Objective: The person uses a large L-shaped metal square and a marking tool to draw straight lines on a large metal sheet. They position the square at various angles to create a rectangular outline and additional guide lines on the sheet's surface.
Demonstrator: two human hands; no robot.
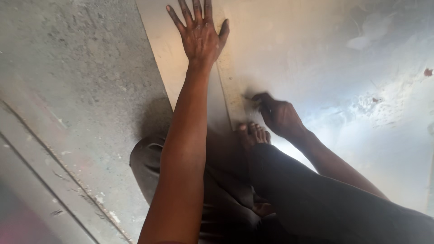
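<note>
While flat on pale board (289, 40): left hand (200, 36); right hand (278, 115) with pencil (251, 97).

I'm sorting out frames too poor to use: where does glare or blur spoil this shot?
Head view: strong glare washes out the pale sheet on the right side; the right hand with a thin marking tool is motion-blurred and in shadow; the left hand, flat on a straightedge, is sharper; the concrete floor is evenly lit.
</note>
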